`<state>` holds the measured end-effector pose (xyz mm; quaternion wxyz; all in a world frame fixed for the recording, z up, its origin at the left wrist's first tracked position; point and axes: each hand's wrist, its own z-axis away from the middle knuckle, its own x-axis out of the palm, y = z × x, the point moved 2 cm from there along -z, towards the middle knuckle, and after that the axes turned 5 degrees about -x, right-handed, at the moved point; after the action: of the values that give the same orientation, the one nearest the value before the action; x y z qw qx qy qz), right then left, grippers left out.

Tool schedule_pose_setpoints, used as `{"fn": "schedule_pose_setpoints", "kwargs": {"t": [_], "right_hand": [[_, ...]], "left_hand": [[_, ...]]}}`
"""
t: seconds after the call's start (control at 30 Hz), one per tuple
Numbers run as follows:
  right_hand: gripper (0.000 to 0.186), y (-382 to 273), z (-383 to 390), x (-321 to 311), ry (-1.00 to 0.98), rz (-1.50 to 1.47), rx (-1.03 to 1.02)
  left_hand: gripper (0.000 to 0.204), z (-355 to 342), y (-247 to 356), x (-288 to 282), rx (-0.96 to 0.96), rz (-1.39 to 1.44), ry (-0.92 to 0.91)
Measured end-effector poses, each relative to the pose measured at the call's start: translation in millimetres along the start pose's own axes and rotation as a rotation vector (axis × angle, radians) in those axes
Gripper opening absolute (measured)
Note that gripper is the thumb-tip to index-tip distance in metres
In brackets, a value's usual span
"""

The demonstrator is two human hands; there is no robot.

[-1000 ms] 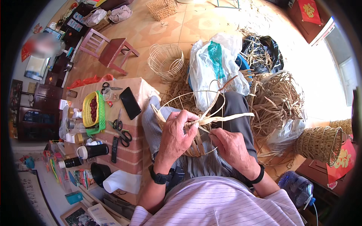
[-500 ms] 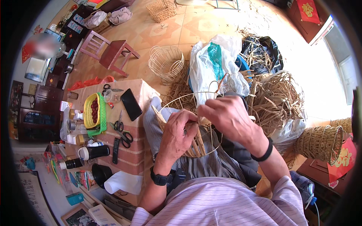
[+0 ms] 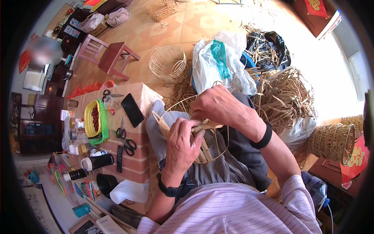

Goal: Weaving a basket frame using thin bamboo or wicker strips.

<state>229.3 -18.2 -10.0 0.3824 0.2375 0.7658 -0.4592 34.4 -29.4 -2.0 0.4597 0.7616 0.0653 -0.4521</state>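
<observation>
An unfinished basket frame [image 3: 204, 153] of thin hoops and pale fibre strips sits over my lap. My left hand [image 3: 182, 142] is closed on it, thumb and fingers pinching a wrapped bundle of pale strips [image 3: 203, 127] at the frame. Just above and to the right, my right hand [image 3: 222, 109] has its fingers curled together close over the bundle; what they grip is hidden. Loose strip ends show beneath that hand.
A cloth-covered table [image 3: 148, 94] at left holds scissors [image 3: 128, 146], a phone [image 3: 132, 109], baskets and bottles. Ahead are a wire-like basket [image 3: 167, 62], a chair [image 3: 111, 56] and plastic bags [image 3: 218, 58]. At right lie dried fibre [image 3: 284, 97], woven baskets [image 3: 329, 146] and a water jug [image 3: 313, 185].
My right hand has swung up and left from beside the frame to above my left hand, covering the upper strips. My left hand stays on the bundle. The view has shifted slightly.
</observation>
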Motion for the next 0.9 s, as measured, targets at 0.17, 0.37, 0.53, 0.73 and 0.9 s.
{"fn": "schedule_pose_setpoints", "kwargs": {"t": [0.17,0.37,0.53,0.73,0.9], "right_hand": [[0.018,-2.9,5.7,-4.9,0.297,0.103,-0.03],[0.016,-59.0,62.7,-3.9,0.629,0.182,0.065],[0.032,-79.8,99.3,45.0,0.441,0.081,0.184],[0.035,-76.2,95.5,63.2,0.481,0.125,0.242],[0.037,-82.0,103.8,65.2,0.418,0.114,0.235]], "left_hand": [[0.029,-2.6,11.2,0.4,0.043,-0.003,0.058],[0.026,-1.8,5.6,0.9,0.052,-0.015,0.054],[0.023,-2.3,7.9,0.0,0.025,-0.044,-0.004],[0.025,-7.8,12.8,-5.2,-0.068,0.008,-0.127],[0.021,-16.0,16.6,-12.2,-0.255,0.148,-0.265]]}}
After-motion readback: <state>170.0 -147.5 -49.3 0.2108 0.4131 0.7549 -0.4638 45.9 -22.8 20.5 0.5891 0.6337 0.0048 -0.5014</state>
